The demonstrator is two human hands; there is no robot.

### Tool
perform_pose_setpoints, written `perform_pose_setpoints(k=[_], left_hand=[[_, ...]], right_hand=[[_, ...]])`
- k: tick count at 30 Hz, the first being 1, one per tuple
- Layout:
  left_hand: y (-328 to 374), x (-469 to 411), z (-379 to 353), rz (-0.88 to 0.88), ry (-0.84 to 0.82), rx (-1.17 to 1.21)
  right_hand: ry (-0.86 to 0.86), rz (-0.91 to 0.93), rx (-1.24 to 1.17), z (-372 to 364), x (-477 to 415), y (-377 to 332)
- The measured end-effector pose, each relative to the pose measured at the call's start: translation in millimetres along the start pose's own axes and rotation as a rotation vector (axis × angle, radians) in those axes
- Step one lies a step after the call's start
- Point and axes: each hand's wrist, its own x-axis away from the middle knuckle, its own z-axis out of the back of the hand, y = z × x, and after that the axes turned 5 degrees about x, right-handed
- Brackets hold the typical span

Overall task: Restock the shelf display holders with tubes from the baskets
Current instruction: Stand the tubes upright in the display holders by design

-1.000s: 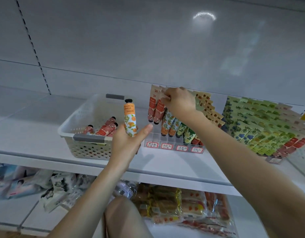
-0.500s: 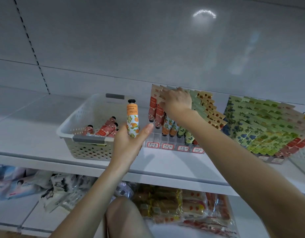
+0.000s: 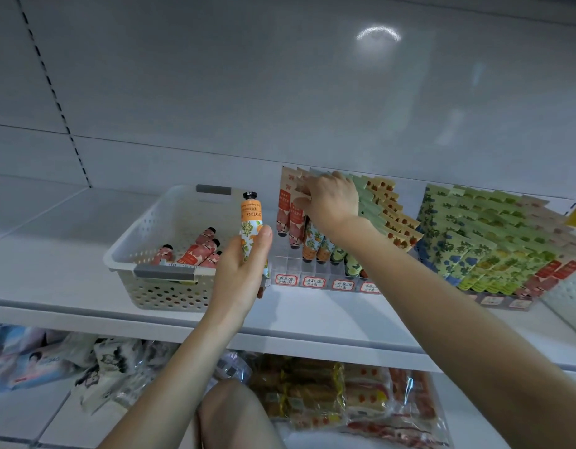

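— Which step?
— Slotting. Left grip (image 3: 241, 273) clamps the tube (image 3: 251, 218), mid-frame, cap-up beside the basket (image 3: 124, 251); right grip (image 3: 333, 200) pinches the row (image 3: 291, 218) in the holder (image 3: 316, 270).
— Next?
— Probably flip it cap-down into the gap.

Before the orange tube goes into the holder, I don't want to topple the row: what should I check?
1. Left hand grips orange tube: ok.
2. Right hand grips tops of standing tubes: ok.
3. Empty slots at front of holder: ok.
4. Orange tube cap down like the standing tubes: not ok, cap is up.
5. Slot label matches the orange tube: cannot tell, writing too small.
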Motion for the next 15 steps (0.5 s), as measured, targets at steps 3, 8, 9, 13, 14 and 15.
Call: perform_pose_setpoints(k=[3,8,9,13,14,15], left_hand=[[-0.5,-1.2,0.0,0.013,-0.004,0.024],[-1.3,-0.6,-0.2,0.011,-0.008,0.017],[-1.7,-0.8,-0.2,0.01,-0.009,0.017],[-1.8,-1.9,-1.5,0.01,-0.009,0.016],[-1.9,-2.1,-1.2,0.01,-0.007,0.015],[-2.0,-2.5,-1.1,0.011,-0.007,0.014]], right_hand=[[0.05,-0.008,-0.045,-1.0,-0.9,1.0],[0.051,-0.036,-0.015,-1.2,-3.0,3.8],[0.055,-0.043,-0.013,-1.4,-3.0,4.4],[0.055,-0.055,0.013,-2.0,-4.8,2.3],[0.05,-0.06,0.018,-2.1,-5.6,1.2],[0.043,-0.065,0.023,-1.9,-6.3,0.5]])
